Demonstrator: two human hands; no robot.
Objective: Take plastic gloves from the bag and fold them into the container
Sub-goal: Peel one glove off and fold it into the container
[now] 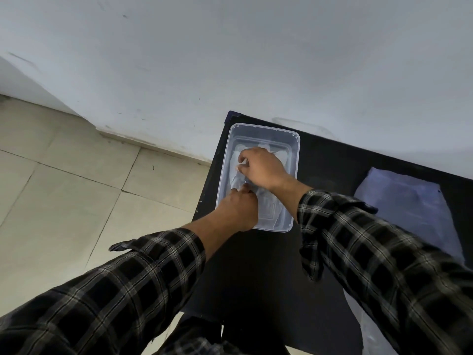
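Right hand, reaching in from the plaid right sleeve, is inside the clear plastic container, fingers curled and pinched on the thin transparent plastic glove near the container's far half. Left hand, extending from the plaid left sleeve, crosses the container's near left rim; its fingertips press down on the same glove just beside the right hand, the fingers bent, though whether they pinch the film or only pin it cannot be told. The glove lies crumpled along the container's floor, running from the far end toward the near end, and further clear film shows beneath it. The container stands open, without a lid, at the far left corner of the black table, close to the white wall. The translucent bag lies flat on the same table, well apart from the container on the right, partly covered by the right sleeve. Pale floor tiles fill the area left of the table.
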